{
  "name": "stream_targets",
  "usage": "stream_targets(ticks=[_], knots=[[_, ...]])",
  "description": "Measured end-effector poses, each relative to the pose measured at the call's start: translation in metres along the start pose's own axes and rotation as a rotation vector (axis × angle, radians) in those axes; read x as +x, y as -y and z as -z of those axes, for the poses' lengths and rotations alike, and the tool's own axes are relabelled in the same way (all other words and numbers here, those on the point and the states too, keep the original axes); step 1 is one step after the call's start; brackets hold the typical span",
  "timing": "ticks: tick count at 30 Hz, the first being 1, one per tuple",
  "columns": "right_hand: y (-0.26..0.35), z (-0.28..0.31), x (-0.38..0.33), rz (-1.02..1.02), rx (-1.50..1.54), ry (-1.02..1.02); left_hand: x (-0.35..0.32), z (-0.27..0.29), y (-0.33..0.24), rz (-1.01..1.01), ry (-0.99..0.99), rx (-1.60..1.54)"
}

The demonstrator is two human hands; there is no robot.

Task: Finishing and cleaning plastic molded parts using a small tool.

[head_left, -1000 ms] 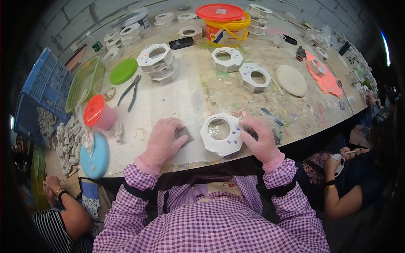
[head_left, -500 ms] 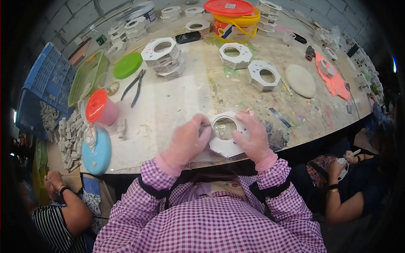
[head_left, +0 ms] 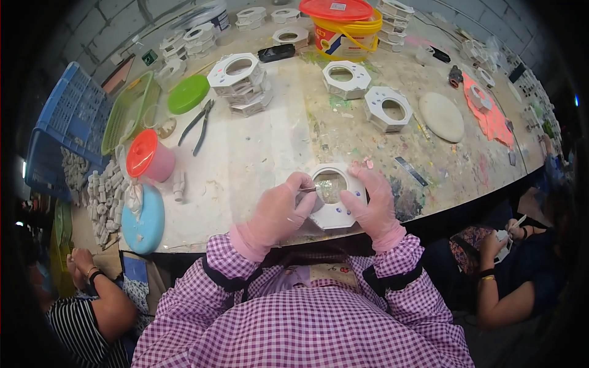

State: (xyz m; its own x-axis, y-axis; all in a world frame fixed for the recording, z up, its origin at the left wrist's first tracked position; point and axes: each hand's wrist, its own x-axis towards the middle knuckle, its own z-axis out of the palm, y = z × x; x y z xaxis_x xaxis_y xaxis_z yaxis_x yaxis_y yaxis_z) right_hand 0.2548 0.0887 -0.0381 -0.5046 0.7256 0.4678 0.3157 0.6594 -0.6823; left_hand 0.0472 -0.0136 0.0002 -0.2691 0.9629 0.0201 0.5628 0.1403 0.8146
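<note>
A white octagonal frame (head_left: 336, 218) with a round hole and small blue dots lies near the table's front edge. Gloved in pale pink, my right hand (head_left: 377, 205) grips its right side, thumb on top and fingers at the far rim. My left hand (head_left: 279, 211) is at the left rim of the hole, thumb and fingers pinched together. A thin dark sliver (head_left: 307, 189) shows between those fingertips; its kind is too small to make out.
Similar frames stand stacked (head_left: 240, 83) and single (head_left: 347, 80) farther back. Pliers (head_left: 197, 127), a red-lidded pink tub (head_left: 151, 156), a blue disc (head_left: 143, 219) and piled grey-white pieces (head_left: 105, 202) are leftward. A yellow bucket (head_left: 343, 40) stands behind. Other people's arms (head_left: 104, 300) show at both sides.
My left hand has shifted slightly right, over the left rim of the frame, and the thin dark sliver now shows at its fingertips. The right hand keeps its grip.
</note>
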Motion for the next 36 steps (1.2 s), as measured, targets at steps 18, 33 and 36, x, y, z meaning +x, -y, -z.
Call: stream_targets(ticks=[18, 33, 36], knots=[[0.037, 0.008, -0.033, -0.057, -0.264, -0.083, -0.024, 0.031, 0.004, 0.168, -0.194, -0.549], [0.061, 0.024, -0.041, -0.336, -0.080, 0.085, -0.051, -0.009, -0.004, -0.105, -0.201, 0.024], [0.058, 0.027, -0.040, -0.333, -0.159, 0.143, -0.047, -0.007, -0.001, -0.117, -0.226, 0.084]])
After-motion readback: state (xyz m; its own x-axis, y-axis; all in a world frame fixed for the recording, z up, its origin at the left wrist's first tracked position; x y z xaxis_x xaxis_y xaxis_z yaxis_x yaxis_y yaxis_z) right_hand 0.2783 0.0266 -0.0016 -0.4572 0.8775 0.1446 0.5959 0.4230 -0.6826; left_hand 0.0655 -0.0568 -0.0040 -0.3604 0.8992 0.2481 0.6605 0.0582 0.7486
